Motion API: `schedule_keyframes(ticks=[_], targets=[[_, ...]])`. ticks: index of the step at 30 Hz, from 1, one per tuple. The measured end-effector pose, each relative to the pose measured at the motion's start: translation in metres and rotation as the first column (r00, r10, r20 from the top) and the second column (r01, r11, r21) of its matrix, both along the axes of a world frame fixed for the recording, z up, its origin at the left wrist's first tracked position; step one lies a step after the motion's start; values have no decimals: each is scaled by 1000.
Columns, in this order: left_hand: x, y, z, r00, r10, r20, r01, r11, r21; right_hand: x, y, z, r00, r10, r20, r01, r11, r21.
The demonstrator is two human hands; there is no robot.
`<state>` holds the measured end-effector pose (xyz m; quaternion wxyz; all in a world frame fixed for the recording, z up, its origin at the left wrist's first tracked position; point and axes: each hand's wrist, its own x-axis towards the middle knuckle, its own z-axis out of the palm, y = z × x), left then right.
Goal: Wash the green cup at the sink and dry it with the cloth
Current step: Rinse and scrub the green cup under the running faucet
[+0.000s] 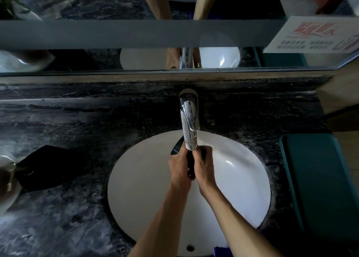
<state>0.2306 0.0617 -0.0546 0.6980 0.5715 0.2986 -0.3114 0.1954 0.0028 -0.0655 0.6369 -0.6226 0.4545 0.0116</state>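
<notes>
Over the white oval sink (139,188), right under the spout of the chrome faucet (189,120), I hold the green cup (177,147) between both hands. It looks very dark and mostly hidden; only part of it shows past my fingers. My left hand (179,169) grips it from the left and my right hand (203,167) grips it from the right, fingers curled round it. A dark cloth (50,167) lies folded on the black marble counter (77,120) left of the sink.
A mirror (136,33) runs along the back wall behind the faucet. A teal box (320,188) stands on the counter at the right. A second basin with a fitting (7,179) shows at the far left edge. A printed sign (314,35) hangs upper right.
</notes>
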Motion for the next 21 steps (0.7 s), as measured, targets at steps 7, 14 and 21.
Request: schedule_keyframes(ticks=[7, 14, 21], targets=[[-9, 13, -13, 996, 85, -8, -85, 983, -160, 3, -11, -1, 979, 19, -204, 84, 870, 487], [-6, 6, -10, 997, -20, 78, 24, 999, -42, 1, -3, -10, 997, -49, -63, 61, 978, 202], [-7, 16, -22, 923, -162, 350, 171, 985, 5, -1, -25, -8, 979, 117, -167, -34, 900, 435]])
